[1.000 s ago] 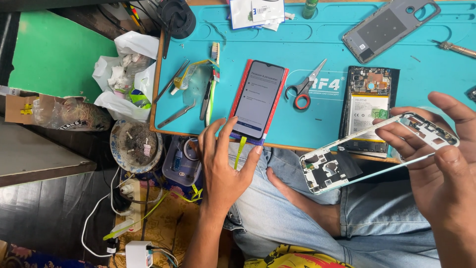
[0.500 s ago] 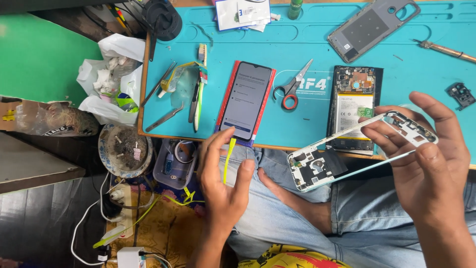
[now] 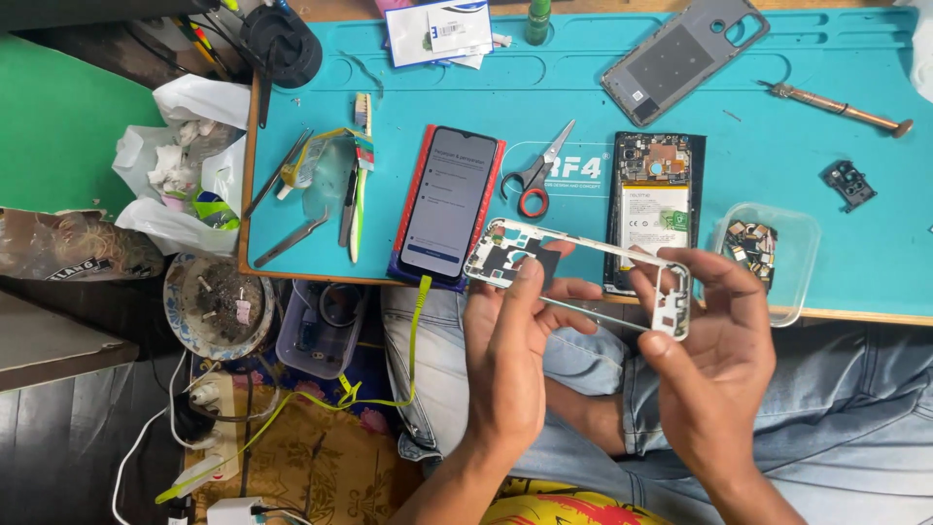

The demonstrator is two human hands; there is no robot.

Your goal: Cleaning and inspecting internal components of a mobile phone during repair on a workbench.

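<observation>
Gripping a white phone middle frame [image 3: 580,275] by its two ends, the left hand [image 3: 510,355] pinches the left end and the right hand [image 3: 714,350] pinches the right end, both clamped on it over the lap, just at the near edge of the blue work mat [image 3: 583,87]. Just beyond the frame lie a phone with a lit screen [image 3: 449,202] on the left and an opened phone body [image 3: 653,209] on the right, with red-handled scissors [image 3: 534,178] between them. Farther right sits a clear tray of small parts [image 3: 763,253]; a grey back cover [image 3: 683,55] lies at the far side, tweezers [image 3: 290,240] at the left.
</observation>
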